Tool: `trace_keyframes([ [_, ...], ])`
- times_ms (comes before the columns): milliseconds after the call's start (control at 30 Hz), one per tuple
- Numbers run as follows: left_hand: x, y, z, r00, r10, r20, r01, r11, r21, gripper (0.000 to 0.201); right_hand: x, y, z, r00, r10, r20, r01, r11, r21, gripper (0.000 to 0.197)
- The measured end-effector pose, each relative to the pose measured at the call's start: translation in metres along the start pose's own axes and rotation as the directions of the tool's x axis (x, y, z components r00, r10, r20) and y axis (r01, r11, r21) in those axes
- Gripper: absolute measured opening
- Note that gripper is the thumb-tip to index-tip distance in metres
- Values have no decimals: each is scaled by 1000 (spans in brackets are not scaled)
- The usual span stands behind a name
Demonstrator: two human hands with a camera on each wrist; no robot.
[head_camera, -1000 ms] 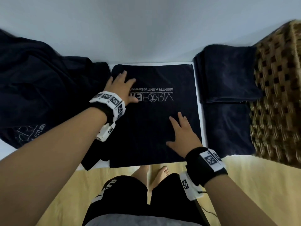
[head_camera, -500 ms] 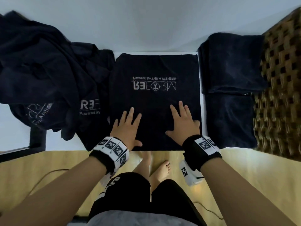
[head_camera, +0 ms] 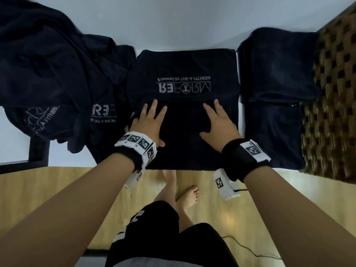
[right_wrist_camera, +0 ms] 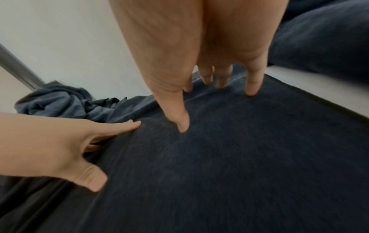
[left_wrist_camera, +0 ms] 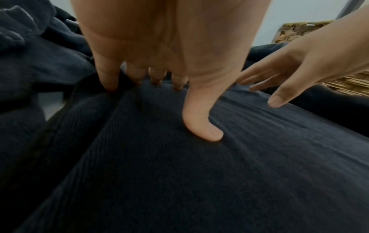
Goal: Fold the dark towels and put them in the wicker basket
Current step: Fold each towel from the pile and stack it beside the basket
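Observation:
A dark folded towel [head_camera: 185, 74] with upside-down white REFORM lettering lies flat on the white table [head_camera: 185, 22] in front of me. My left hand [head_camera: 149, 122] and right hand [head_camera: 218, 122] both press flat on its near half with straight, spread fingers. The wrist views show the left hand [left_wrist_camera: 169, 66] and right hand [right_wrist_camera: 209, 66] with fingertips pushed into the towel [left_wrist_camera: 199, 173], which also fills the right wrist view as dark cloth [right_wrist_camera: 219, 157]. The brown wicker basket [head_camera: 335, 105] stands at the right edge.
A heap of unfolded dark towels [head_camera: 48, 74] lies to the left. Two folded dark towels [head_camera: 275, 64] [head_camera: 273, 135] sit between the middle towel and the basket. The table's near edge runs just under my wrists; wooden floor [head_camera: 48, 189] lies below.
My left hand came from the towel's far left down to the near half. Both hands then slid a little forward on the towel, side by side.

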State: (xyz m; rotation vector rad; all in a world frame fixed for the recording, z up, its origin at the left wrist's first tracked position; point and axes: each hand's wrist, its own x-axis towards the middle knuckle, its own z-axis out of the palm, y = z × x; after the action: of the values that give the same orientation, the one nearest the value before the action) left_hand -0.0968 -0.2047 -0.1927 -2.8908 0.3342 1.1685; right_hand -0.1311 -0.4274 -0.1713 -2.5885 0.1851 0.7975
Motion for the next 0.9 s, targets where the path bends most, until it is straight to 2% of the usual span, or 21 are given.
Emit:
trace_keyframes([
  [100,-13,7,5,993,-65,-103,63,998,-23,113,-41,15,20,959,-17,-282,69,982,177,42],
  [133,-19,10,8,982,-71,-173,67,997,-29,103,-57,22,29,947,26,-320,51,972,231,24],
  [167,-26,13,14,963,-65,-261,60,998,-29,88,-74,30,40,948,84,-306,8,958,287,11],
  [233,-37,22,27,918,-66,-392,58,998,-33,45,-102,51,64,966,217,-143,-148,911,384,15],
  [267,-42,26,33,914,-85,-397,64,996,-67,27,-114,61,77,963,269,-26,-233,877,419,16],
  [333,-47,32,46,909,-162,-385,100,979,-177,10,-127,82,101,932,323,163,-361,809,465,7],
  [367,-47,33,48,896,-202,-396,120,967,-223,9,-127,89,110,913,348,215,-409,769,492,13],
  [433,-45,30,52,882,-231,-412,119,953,-280,11,-122,101,127,865,442,239,-493,653,576,48],
  [500,-42,25,52,888,-217,-405,99,951,-293,18,-110,107,137,838,508,199,-488,536,689,70],
  [533,-41,23,52,896,-209,-393,92,951,-296,21,-104,108,139,834,523,176,-464,493,736,73],
  [600,-39,19,51,900,-202,-386,83,949,-304,25,-92,107,142,836,535,121,-415,473,777,62],
  [733,-48,10,56,888,-168,-427,6,935,-355,25,-85,96,143,868,494,55,-345,519,782,12],
  [833,-76,0,69,865,-155,-477,-133,846,-517,29,-90,88,139,883,466,50,-330,542,773,9],
  [900,-100,-10,85,841,-225,-491,-151,774,-614,19,-98,83,134,890,451,65,-337,556,760,13],
])
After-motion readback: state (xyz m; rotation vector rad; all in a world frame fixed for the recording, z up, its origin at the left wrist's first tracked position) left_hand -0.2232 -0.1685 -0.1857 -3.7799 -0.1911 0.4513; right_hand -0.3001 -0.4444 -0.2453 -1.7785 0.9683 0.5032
